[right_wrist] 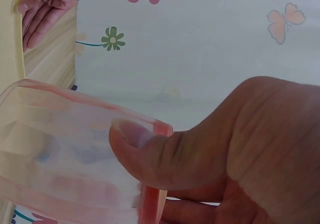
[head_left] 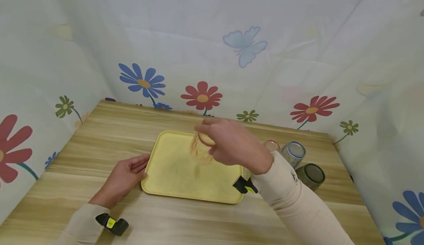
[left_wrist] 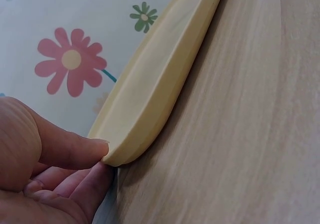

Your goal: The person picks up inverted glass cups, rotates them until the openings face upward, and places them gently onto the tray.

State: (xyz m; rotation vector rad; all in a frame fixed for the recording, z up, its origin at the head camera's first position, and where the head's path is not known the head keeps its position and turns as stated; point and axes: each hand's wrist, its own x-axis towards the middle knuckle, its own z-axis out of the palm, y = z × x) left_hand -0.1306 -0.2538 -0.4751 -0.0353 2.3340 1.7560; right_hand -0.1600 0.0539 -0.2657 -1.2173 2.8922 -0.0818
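Observation:
My right hand (head_left: pixel 232 142) grips a clear, pink-tinted drinking glass (head_left: pixel 201 150) by its thick reddish end. The thumb (right_wrist: pixel 135 144) presses along the side in the right wrist view, and the glass hangs mouth down over the tray. A yellow rectangular tray (head_left: pixel 179 178) with a low raised rim lies on the wooden table. At the tray's left edge, my left hand (head_left: pixel 124 177) pinches the rim. Its thumb (left_wrist: pixel 85 151) lies on top of the rim and the other fingers are below it in the left wrist view.
Right of the tray, partly behind my right forearm, stand a pinkish glass (head_left: pixel 272 145), a bluish clear glass (head_left: pixel 294 153) and a dark glass (head_left: pixel 311 176). A flower-printed cloth (head_left: pixel 185 46) hangs behind and beside the wooden table (head_left: pixel 172 219).

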